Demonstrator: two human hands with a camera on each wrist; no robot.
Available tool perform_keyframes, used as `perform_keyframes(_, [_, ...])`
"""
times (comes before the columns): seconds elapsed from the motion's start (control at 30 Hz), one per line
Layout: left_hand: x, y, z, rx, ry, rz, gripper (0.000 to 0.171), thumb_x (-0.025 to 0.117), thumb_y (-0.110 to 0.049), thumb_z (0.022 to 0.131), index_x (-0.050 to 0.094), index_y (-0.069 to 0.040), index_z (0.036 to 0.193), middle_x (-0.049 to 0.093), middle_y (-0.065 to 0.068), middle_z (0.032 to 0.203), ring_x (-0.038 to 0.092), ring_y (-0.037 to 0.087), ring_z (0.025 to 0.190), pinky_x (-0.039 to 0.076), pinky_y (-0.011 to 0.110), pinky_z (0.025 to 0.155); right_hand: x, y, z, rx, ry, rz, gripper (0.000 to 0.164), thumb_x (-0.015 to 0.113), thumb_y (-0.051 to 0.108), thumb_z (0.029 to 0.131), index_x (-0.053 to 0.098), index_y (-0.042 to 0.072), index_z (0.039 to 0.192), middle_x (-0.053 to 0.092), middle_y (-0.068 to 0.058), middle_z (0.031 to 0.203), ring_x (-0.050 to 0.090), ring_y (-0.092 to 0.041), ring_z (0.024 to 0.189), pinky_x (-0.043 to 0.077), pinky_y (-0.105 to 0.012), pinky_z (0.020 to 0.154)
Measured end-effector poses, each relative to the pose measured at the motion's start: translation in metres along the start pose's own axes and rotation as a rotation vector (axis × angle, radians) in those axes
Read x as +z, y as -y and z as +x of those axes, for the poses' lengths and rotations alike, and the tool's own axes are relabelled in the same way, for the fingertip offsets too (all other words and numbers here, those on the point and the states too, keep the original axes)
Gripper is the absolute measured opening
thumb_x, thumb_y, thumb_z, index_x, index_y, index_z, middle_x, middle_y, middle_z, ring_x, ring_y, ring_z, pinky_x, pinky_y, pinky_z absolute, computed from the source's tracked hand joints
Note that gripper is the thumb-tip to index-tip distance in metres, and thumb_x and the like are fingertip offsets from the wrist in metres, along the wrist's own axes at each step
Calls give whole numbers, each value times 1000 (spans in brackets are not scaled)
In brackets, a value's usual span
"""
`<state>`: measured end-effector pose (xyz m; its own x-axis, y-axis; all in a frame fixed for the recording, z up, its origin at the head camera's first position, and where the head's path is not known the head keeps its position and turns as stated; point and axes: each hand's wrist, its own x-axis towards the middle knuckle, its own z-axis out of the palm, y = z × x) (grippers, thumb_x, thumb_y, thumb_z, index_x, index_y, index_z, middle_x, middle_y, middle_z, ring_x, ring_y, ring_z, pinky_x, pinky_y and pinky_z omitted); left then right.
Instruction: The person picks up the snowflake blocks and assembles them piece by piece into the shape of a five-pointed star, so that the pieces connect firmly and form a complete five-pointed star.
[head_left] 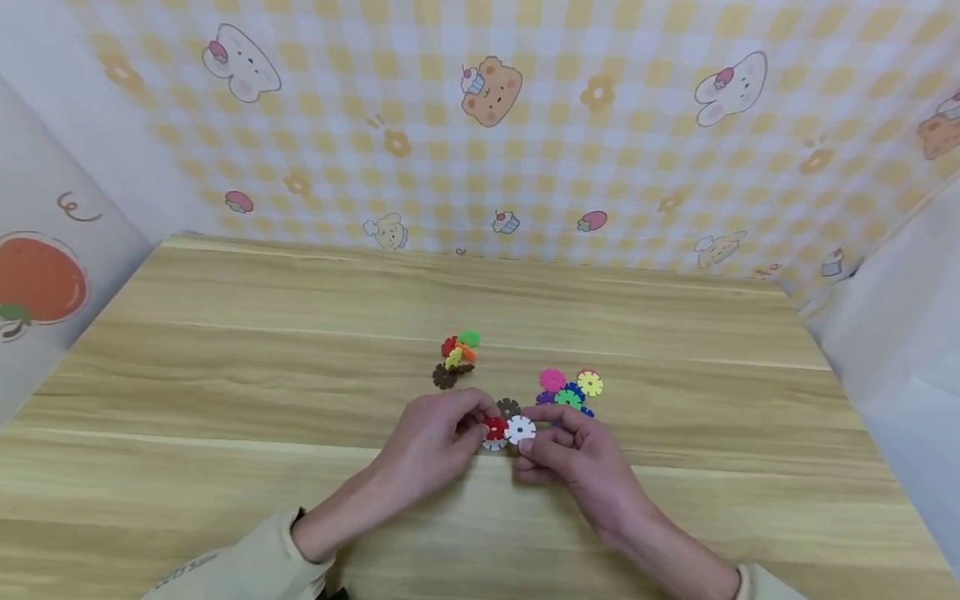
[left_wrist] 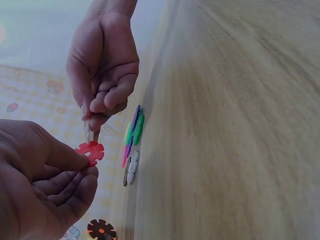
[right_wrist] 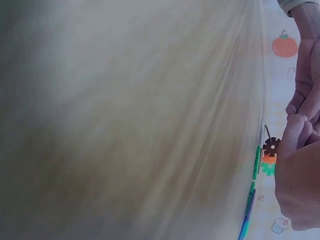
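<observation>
A wood-grain table (head_left: 225, 375) spreads beneath and around the grip, and a checked cloth (head_left: 420, 108) stands well beyond it. Over the table the left hand (head_left: 438, 429) and right hand (head_left: 588, 454) face each other, fingertips near.

Beyond the right hand's fingers lies a group of coloured notched discs (head_left: 568, 400): pink, yellow, green, purple and blue. Beyond the left hand sits a narrower cluster (head_left: 454, 357) of red, green, orange, yellow and brown ones, some tilted. Just past the pinch, partly hidden, is a grey-brown disc (head_left: 508, 407); a second white disc (head_left: 493, 445) shows below it.

Between the hands are the two discs being worked. The left thumb and fingers pinch a red disc (head_left: 495, 429) on its outer side; the right thumb and forefinger pinch a white disc (head_left: 520, 430) by its rim. In the left wrist view the red one shows its face and the white one its edge, so they stand at an angle, meeting rim to rim. Whether their notches engage, I cannot tell.

If this is a joining step, it likely goes best with the slots lined up, the faces square to each other, and a straight, even push from both sides; fingertips should leave the meeting notches bare, since twisting could bend the thin teeth.
</observation>
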<state>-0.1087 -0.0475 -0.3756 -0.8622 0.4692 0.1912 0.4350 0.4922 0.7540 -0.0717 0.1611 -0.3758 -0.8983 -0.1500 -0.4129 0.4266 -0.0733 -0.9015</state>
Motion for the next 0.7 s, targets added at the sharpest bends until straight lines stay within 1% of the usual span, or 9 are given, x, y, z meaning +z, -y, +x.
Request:
perform_keyframes(0.1, [0, -1, 0, 26, -25, 10, 21, 67, 7, 87, 74, -10, 97, 75, -1, 90, 57, 3, 71, 50, 20, 64, 0, 2, 0, 7, 13, 17, 51, 68, 0, 93, 49, -7, 141, 74, -17, 103, 75, -23, 91, 61, -38, 87])
perform_keyframes(0.2, [1, -2, -1, 50, -44, 34, 22, 66, 8, 87, 74, -9, 96, 75, 0, 89, 50, 2, 64, 45, 20, 56, 0, 4, 0, 8, 23, 10, 51, 68, 1, 93, 50, -7, 140, 74, -18, 103, 75, -23, 91, 60, -38, 87])
perform_keyframes(0.27, [1, -2, -2, 52, -41, 31, 22, 66, 9, 86, 74, -9, 96, 75, 1, 87, 45, 0, 60, 41, 19, 51, 1, 5, 0, 9, 29, -1, 52, 69, 2, 93, 51, -7, 140, 74, -18, 102, 75, -23, 91, 60, -38, 88])
perform_keyframes(0.33, [2, -2, -3, 56, -29, 22, 22, 65, 9, 86, 75, -8, 96, 74, 2, 85, 42, -2, 57, 39, 19, 49, 1, 5, 0, 15, 35, -7, 51, 69, 1, 92, 51, -8, 140, 74, -17, 100, 75, -23, 90, 61, -38, 87])
perform_keyframes(0.43, [3, -2, -6, 58, -14, 2, 23, 64, 9, 86, 75, -8, 97, 73, 1, 80, 39, -3, 55, 36, 18, 48, -1, 3, -2, 16, 43, -7, 52, 68, 0, 92, 51, -10, 140, 74, -18, 99, 75, -23, 89, 61, -38, 87])
perform_keyframes(0.5, [4, -3, -7, 69, -18, 11, 23, 64, 9, 86, 76, -9, 96, 72, 1, 77, 39, -3, 55, 35, 18, 48, -2, 2, -3, 8, 47, -3, 52, 68, 0, 92, 51, -10, 140, 75, -19, 100, 75, -23, 89, 61, -39, 86])
perform_keyframes(0.7, [10, -7, -8, 84, -50, 135, 24, 66, 9, 84, 77, -10, 96, 73, -1, 78, 45, 2, 60, 38, 18, 54, 2, -4, -3, -17, 24, -11, 50, 69, -2, 90, 55, -10, 137, 75, -21, 99, 76, -22, 88, 61, -39, 85])
